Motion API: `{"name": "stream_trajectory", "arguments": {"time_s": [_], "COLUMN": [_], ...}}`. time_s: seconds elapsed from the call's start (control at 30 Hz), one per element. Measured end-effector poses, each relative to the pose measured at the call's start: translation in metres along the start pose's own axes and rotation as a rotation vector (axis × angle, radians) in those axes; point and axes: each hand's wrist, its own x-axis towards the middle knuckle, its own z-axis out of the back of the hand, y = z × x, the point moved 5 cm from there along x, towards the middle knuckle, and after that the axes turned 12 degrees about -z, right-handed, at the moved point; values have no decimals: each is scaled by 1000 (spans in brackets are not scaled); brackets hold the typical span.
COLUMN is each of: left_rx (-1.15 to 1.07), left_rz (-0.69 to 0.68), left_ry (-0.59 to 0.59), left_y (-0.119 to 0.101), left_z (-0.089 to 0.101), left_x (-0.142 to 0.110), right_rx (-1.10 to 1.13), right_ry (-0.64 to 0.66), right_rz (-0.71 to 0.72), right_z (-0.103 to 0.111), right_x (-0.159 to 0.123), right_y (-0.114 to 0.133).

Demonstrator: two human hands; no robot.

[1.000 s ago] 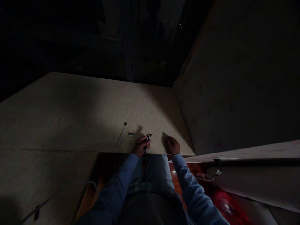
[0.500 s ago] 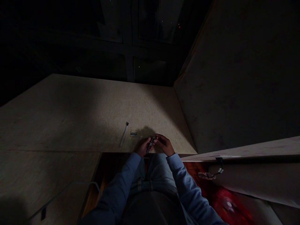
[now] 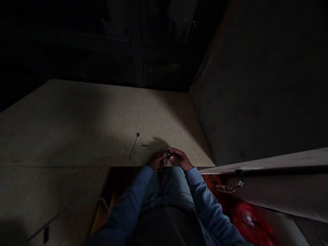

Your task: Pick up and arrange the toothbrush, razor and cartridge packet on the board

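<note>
At the table's front edge, my left hand (image 3: pixel 156 160) is closed on a small dark object with a shiny part, which looks like a wristwatch (image 3: pixel 167 155). A dark strap-like end hangs below the fingers. My right hand (image 3: pixel 180 159) holds the same object from the other side, fingers bent around its upper part. Fingers and dim light hide much of it. Left of the hands lies a small clear case (image 3: pixel 145 145) with a teal strip. Beside that is a thin white stick with a dark head (image 3: pixel 134 145), its kind unclear.
The pale tabletop (image 3: pixel 110 112) runs back to a dark window (image 3: pixel 135 51). A wall panel (image 3: pixel 256 85) rises on the right. A grey cable (image 3: pixel 74 201) lies at lower left. A red bag (image 3: pixel 252 222) sits low at the right, near a dangling cord (image 3: pixel 241 183).
The object has turned between my hands and shows a shiny rounded part now. My right fingers have spread a little and shifted around it. The camera view has moved slightly.
</note>
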Motion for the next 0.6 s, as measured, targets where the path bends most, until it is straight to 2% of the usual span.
{"name": "stream_trajectory", "arguments": {"time_s": [0.27,0.6], "left_rx": [50,135], "left_rz": [-17,-49], "left_ry": [48,41], "left_y": [-4,-6], "left_z": [-5,-6], "left_x": [-2,-4], "right_rx": [11,27], "right_ry": [36,45], "right_rz": [-27,-27], "right_z": [3,6], "right_x": [-1,-4], "right_y": [-2,-5]}}
